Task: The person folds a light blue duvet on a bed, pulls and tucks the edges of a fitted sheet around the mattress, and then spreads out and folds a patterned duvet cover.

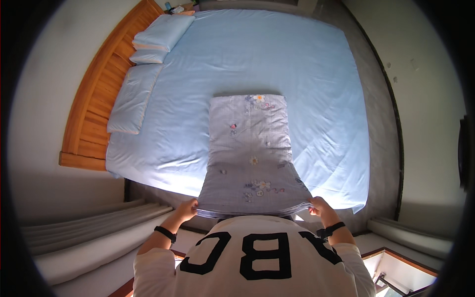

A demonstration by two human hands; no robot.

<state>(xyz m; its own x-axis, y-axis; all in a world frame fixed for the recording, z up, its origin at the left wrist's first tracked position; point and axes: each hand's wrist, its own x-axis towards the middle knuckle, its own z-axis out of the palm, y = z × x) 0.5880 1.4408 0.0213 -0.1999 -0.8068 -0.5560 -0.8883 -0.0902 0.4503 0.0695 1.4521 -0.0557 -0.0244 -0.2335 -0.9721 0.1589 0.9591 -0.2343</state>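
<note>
A folded grey-lavender quilt (252, 143) with small flower patches lies on the near middle of the bed, its near end drawn toward my body. At its near left corner my left hand (187, 210) is closed on the edge. My right hand (320, 208) grips the near right corner in the same way. Several layers show along the near edge, stretched between both hands. The far end rests flat on the light blue bed sheet (237, 54).
Light blue pillows (132, 99) lie along the wooden headboard (96, 116) at the left. Grey curtains (99, 227) hang at the lower left. Small items stand on a bedside surface (185, 9) at the far left. A dark object (464, 153) is on the right wall.
</note>
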